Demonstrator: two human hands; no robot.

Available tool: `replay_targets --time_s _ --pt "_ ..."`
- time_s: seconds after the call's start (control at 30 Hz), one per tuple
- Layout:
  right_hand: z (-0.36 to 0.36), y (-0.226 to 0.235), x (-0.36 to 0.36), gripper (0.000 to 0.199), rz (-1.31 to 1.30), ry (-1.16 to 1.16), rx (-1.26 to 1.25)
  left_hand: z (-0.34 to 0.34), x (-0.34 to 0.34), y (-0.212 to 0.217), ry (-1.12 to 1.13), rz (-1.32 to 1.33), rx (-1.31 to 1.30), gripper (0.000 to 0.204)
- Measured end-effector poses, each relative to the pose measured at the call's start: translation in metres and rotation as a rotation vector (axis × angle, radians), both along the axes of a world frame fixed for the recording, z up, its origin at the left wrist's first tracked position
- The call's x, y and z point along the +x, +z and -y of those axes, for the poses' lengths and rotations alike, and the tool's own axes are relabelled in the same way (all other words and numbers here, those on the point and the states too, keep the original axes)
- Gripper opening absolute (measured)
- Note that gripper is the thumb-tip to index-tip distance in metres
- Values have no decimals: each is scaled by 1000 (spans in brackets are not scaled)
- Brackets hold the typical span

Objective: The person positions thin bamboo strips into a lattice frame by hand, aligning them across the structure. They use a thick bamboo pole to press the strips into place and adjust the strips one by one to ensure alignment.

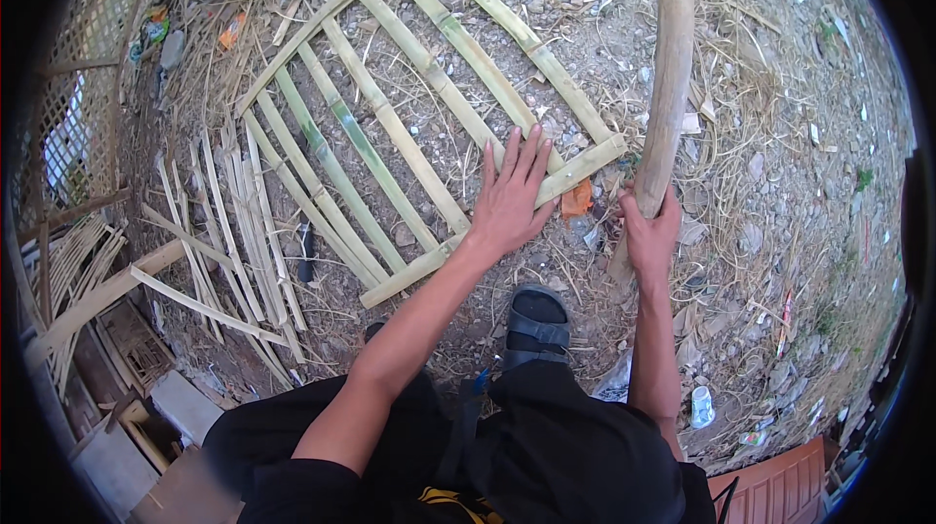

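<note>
A slatted bamboo frame (370, 95) lies on the ground before me, with several split slats between a far and a near crosspiece. My left hand (512, 194) lies flat on its near right part, fingers stretched over the slats and palm by the near crosspiece (409, 275). To the right, my right hand (650, 236) is wrapped round the lower part of a thick, slightly curved wooden pole (668, 66). The pole points away from me, beside the frame's right corner, and its narrower near end shows below my fist.
Loose bamboo strips (239, 232) lie to the left, near a dark-handled tool (306, 253). Wooden boards (185, 405) and a lattice panel (93, 115) stand farther left. Litter and dry fibres cover the ground. A crushed can (702, 407) lies at right, by my sandal (538, 324) side.
</note>
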State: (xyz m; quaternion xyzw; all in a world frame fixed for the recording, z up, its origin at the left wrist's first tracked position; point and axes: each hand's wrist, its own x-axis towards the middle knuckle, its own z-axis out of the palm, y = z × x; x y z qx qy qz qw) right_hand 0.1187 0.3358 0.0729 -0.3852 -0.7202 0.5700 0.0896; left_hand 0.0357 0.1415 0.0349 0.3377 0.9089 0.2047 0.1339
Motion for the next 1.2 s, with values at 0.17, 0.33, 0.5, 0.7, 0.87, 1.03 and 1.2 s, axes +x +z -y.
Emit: replay_targets --time_s 0.17,0.33,0.5,0.7,0.87,1.03,1.2 --pt "-12 -8 -33 42 64 213 229 -2 0 5 8 52 -18 80" --pt "-15 -15 -41 41 109 270 227 -5 -3 9 19 115 -42 81" --pt "-16 -23 -37 44 56 214 70 -6 -4 9 31 148 -43 84" --pt "-8 -25 -34 45 90 149 42 -6 -2 6 55 162 -33 86" --pt "-11 -26 -32 45 77 156 56 -9 -4 6 55 160 -11 85" --pt "-8 -29 -34 45 86 125 -15 -5 -3 6 85 134 -6 89" --pt "-11 -29 -34 40 85 116 4 -7 -1 4 111 104 67 88"
